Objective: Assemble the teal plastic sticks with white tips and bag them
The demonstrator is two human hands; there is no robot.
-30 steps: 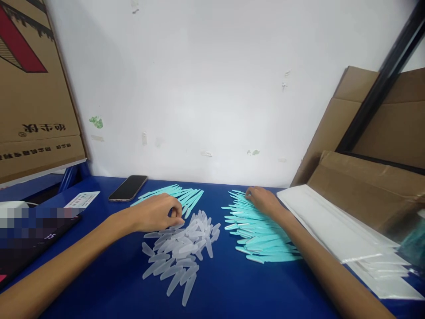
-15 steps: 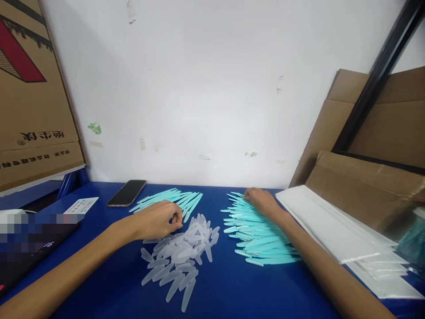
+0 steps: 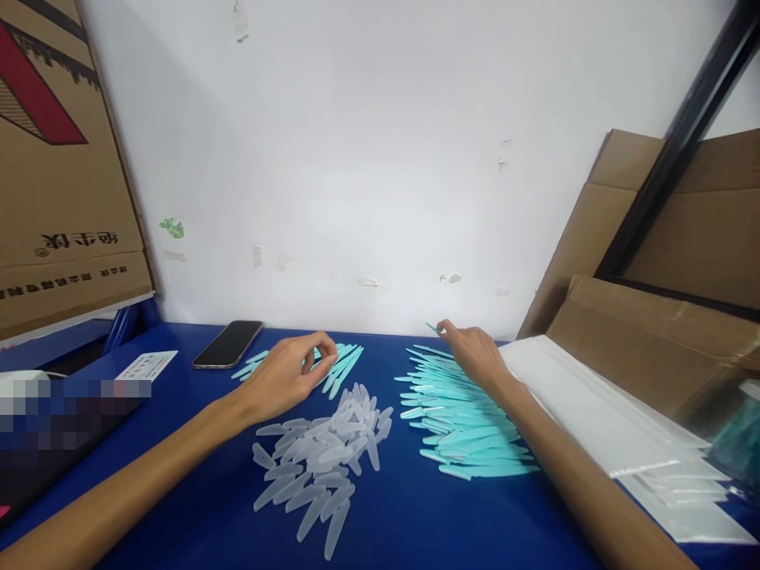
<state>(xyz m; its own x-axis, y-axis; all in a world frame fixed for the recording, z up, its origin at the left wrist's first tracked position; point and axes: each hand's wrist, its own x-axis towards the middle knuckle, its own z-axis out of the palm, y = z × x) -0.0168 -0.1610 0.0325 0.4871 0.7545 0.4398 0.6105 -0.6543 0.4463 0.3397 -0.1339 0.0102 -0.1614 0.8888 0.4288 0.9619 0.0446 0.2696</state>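
My left hand (image 3: 290, 370) hovers over the smaller group of turquoise sticks (image 3: 344, 368), thumb and fingertips pinched together; whatever it may hold is too small to make out. A loose pile of frosted translucent caps (image 3: 326, 451) lies just in front of it. My right hand (image 3: 472, 352) pinches one thin turquoise stick (image 3: 433, 327), whose tip points up and left, above the far end of the larger turquoise pile (image 3: 463, 419). Those sticks lie roughly side by side on the blue table (image 3: 409, 522).
A phone (image 3: 229, 345) and a printed card (image 3: 147, 366) lie at the back left. White plastic sleeves (image 3: 587, 412) are stacked on the right, beside folded cardboard (image 3: 647, 348). A large carton (image 3: 65, 174) stands at the left, and a white wall (image 3: 368, 158) rises behind.
My left hand has risen and moved right, away from the translucent caps. My right hand has lifted slightly off the large pile, and a turquoise stick now shows between its fingers.
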